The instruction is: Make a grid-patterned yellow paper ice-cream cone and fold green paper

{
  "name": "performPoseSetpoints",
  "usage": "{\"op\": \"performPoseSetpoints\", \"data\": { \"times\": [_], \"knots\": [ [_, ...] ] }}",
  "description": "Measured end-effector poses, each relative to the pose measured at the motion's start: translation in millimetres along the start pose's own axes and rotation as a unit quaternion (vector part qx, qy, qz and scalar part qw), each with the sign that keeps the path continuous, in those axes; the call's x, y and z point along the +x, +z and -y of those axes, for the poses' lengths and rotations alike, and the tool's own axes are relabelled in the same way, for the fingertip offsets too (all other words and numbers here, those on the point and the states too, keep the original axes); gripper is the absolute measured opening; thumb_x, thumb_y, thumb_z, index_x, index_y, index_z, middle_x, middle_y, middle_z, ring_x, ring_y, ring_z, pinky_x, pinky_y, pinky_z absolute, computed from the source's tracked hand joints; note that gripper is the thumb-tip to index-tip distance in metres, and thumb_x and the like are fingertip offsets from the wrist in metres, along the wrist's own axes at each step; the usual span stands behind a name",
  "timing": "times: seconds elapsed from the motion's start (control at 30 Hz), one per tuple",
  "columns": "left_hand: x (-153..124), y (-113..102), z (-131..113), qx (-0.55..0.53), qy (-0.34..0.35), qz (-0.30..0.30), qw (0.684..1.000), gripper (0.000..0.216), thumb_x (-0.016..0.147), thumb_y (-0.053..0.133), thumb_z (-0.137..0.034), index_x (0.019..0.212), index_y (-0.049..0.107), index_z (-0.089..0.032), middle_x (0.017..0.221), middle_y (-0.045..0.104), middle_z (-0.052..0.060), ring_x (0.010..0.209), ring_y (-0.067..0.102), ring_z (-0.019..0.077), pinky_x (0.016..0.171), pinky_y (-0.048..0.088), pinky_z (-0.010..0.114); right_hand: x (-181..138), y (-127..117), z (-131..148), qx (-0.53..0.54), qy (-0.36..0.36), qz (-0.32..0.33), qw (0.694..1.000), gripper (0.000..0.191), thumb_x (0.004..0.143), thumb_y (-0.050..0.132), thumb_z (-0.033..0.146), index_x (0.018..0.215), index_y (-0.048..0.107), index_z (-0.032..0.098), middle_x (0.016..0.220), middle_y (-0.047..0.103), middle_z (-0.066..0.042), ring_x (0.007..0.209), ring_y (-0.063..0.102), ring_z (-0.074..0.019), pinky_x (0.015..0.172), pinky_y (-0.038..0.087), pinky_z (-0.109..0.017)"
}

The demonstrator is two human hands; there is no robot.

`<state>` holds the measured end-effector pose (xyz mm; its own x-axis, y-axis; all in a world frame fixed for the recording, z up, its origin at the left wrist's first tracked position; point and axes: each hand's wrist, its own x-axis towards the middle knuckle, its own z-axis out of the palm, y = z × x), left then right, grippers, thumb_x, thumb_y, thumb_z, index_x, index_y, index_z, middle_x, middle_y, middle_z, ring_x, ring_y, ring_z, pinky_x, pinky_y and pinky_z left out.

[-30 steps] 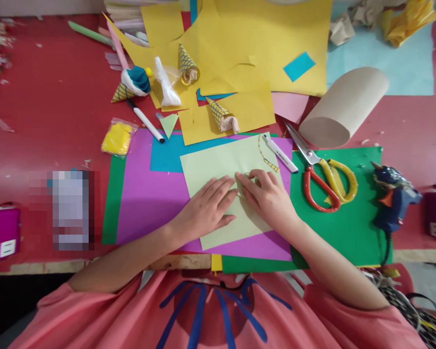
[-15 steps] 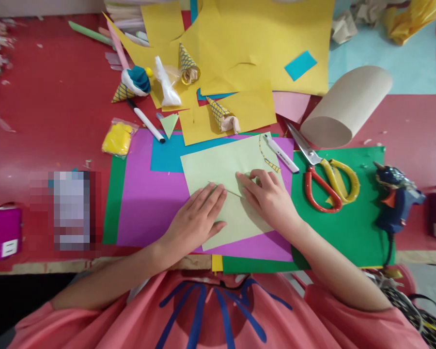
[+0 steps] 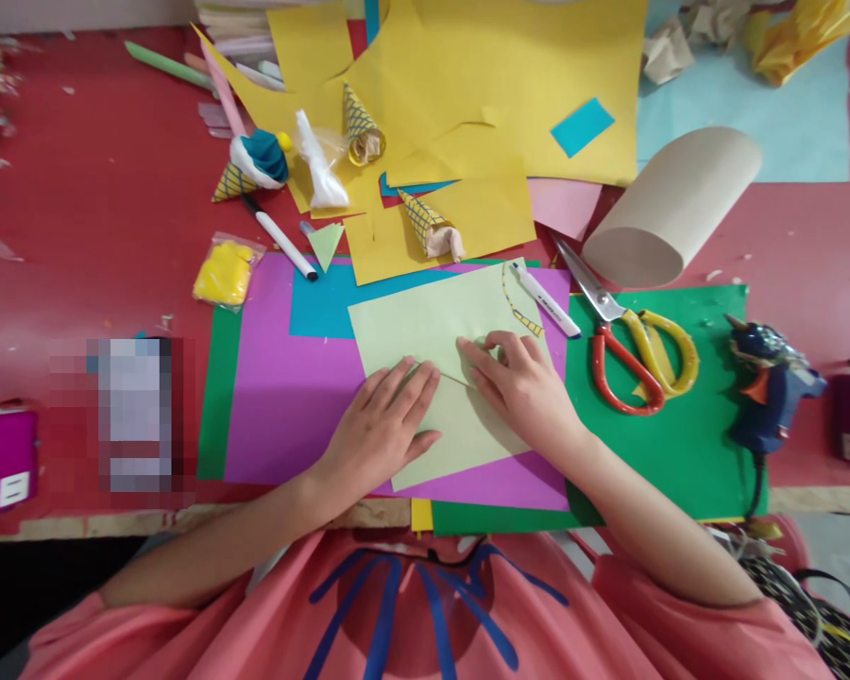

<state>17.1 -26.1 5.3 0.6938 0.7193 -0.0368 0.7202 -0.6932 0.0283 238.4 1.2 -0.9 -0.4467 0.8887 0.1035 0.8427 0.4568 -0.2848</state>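
The left-hand grip (image 3: pixel 379 420) is lying flat, fingers outstretched and clasping nothing, its fingertips meeting a thin strip (image 3: pixel 455 380). The right-hand grip (image 3: pixel 528 387) is curling at the strip's other end; whether it is pinching anything, I cannot tell. The strip is resting on a pale green sheet (image 3: pixel 432 326), which is overlapping a purple sheet (image 3: pixel 283 387). A white marker (image 3: pixel 547 302) is straddling the pale sheet's right edge, and scissors (image 3: pixel 607 307) are lying beyond on the red tabletop (image 3: pixel 106 217).

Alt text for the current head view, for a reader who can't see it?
A left hand and a right hand rest on a pale green sheet, with a thin piece between them. To the right lie scissors with red and yellow handles; patterned cones lie beyond the sheet.
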Motion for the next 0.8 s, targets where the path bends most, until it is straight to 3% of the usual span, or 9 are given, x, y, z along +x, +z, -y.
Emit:
{"op": "performPoseSetpoints", "data": {
  "times": [0.8],
  "knots": [
    [-1.3,6.2,0.8,-0.01,0.004,-0.023,1.0,0.056,0.096,0.043,-0.04,0.139,0.042,-0.005,0.139,0.052,0.016,0.135,0.042,0.0322,0.112,0.033,0.047,-0.8,-0.3,0.6,-0.016,-0.001,0.005,1.0,0.037,0.095,0.045,0.023,0.129,0.058,0.018,0.108,0.059,-0.012,0.084,0.049,-0.0219,0.081,0.05,-0.036]
  ]
}}
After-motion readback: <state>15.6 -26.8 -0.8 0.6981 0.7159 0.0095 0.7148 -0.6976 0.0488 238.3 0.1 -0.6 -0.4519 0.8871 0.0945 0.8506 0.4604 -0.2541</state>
